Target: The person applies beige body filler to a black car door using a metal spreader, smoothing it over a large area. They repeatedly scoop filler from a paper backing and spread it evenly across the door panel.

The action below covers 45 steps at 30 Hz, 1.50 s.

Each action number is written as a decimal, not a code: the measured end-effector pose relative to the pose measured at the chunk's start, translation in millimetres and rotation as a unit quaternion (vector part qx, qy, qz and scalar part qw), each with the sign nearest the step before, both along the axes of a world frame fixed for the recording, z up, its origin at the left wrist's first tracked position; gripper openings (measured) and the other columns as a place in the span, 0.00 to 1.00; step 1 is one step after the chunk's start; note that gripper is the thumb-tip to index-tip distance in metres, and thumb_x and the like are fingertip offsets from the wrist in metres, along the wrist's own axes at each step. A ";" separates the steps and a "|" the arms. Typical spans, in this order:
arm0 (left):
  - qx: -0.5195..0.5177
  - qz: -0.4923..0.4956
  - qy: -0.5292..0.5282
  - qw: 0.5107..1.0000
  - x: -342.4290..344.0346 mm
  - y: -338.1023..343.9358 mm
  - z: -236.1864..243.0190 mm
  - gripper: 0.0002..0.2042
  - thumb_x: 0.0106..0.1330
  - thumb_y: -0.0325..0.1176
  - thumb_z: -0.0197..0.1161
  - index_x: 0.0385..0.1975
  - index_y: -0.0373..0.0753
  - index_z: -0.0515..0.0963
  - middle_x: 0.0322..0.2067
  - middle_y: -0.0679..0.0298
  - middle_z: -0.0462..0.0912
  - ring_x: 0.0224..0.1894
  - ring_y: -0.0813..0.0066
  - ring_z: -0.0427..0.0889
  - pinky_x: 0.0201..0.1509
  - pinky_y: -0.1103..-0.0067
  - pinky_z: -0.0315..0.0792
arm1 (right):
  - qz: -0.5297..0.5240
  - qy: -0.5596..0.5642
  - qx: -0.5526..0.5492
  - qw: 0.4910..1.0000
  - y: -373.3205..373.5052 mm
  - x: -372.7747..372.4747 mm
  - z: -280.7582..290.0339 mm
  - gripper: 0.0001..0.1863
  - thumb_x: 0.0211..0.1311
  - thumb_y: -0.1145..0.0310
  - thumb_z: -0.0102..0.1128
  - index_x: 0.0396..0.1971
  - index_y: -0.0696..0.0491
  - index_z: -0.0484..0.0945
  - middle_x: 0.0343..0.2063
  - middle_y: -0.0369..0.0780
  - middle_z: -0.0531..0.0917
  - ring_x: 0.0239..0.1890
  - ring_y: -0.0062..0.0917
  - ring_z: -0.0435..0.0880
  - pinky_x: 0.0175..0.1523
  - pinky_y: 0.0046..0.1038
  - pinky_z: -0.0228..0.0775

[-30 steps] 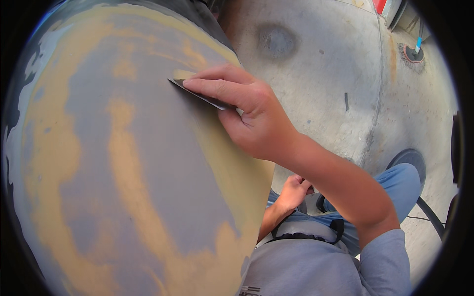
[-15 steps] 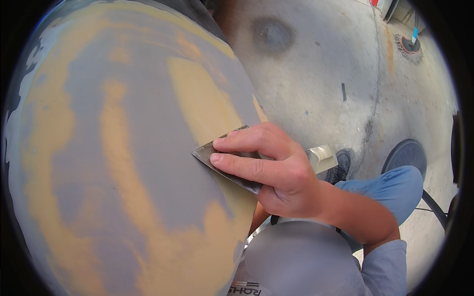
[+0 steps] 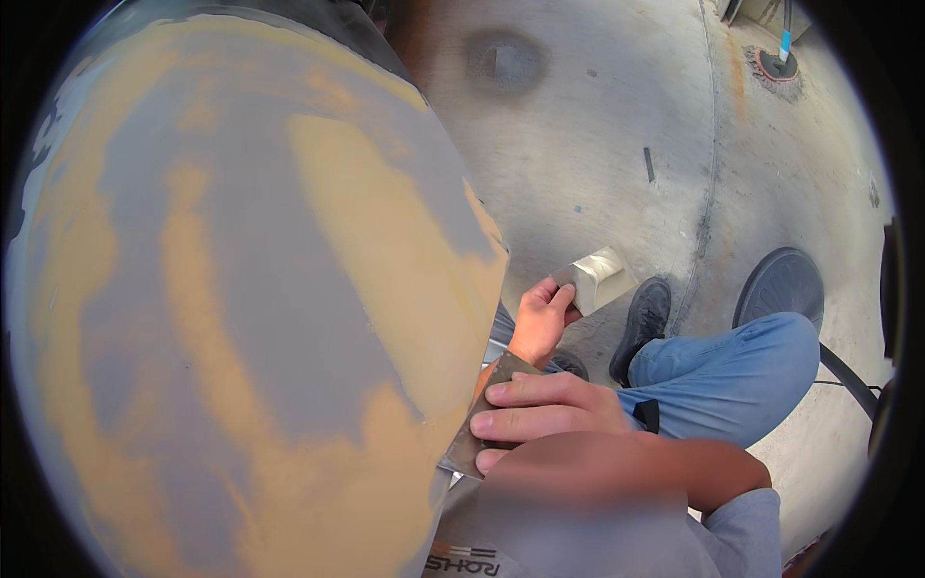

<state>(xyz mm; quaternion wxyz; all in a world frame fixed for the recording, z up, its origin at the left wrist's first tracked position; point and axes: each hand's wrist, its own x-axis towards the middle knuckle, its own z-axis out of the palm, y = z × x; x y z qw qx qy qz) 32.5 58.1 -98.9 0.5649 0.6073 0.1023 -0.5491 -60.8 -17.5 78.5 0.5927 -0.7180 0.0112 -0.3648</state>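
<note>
A large curved panel [image 3: 260, 318] fills the left side, grey with yellow-tan patches of filler and a pale, smooth strip of filler [image 3: 356, 250] toward its right edge. My right hand [image 3: 554, 409] holds a flat dark spreader [image 3: 469, 443] at the panel's lower right edge, fingers laid along its face. Whether the blade touches the edge, I cannot tell. Beyond it, my left hand [image 3: 540, 326] grips a small mixing plate [image 3: 619, 281] by its near corner, thumb on top. A glossy cream lump of filler [image 3: 599, 264] sits on that plate. The panel hides part of my left arm.
Concrete floor [image 3: 617, 106] with stains and a crack lies to the right. A round black disc-shaped base [image 3: 782, 289] stands beside my bent knee [image 3: 761, 371], near a black hose [image 3: 848, 379]. A round brush-edged tool [image 3: 777, 65] rests at the far right.
My right hand has drawn the spreader off the pale strip, down to the panel's edge. That strip now shows uncovered and smooth. My left hand and the mixing plate have come into fuller view.
</note>
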 end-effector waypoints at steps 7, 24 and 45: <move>-0.073 0.029 -0.015 0.997 -0.6 2.0 32.7 0.15 0.82 0.30 0.52 0.60 0.30 0.78 0.54 0.58 0.85 0.55 0.70 0.85 0.63 0.71 0.81 | -0.096 0.167 -0.235 0.953 -83.5 -67.9 -62.5 0.18 0.53 0.70 0.72 0.47 0.47 0.90 0.50 0.39 0.86 0.54 0.40 0.86 0.65 0.53 0.76; -0.147 0.108 0.044 0.982 -7.0 -0.4 62.5 0.15 0.83 0.27 0.51 0.63 0.31 0.77 0.57 0.56 0.84 0.58 0.67 0.85 0.64 0.68 0.82 | -0.046 0.208 -0.298 0.930 -91.3 -56.9 -115.7 0.16 0.49 0.71 0.69 0.40 0.46 0.91 0.43 0.36 0.84 0.49 0.35 0.83 0.49 0.39 0.80; -0.029 0.068 0.074 0.995 -17.4 23.4 11.5 0.13 0.82 0.30 0.54 0.58 0.31 0.79 0.52 0.61 0.86 0.52 0.74 0.85 0.59 0.75 0.81 | 0.034 -0.054 0.108 0.992 -106.0 212.4 -76.5 0.19 0.69 0.85 0.55 0.55 0.54 0.86 0.47 0.40 0.89 0.50 0.31 0.86 0.56 0.30 0.77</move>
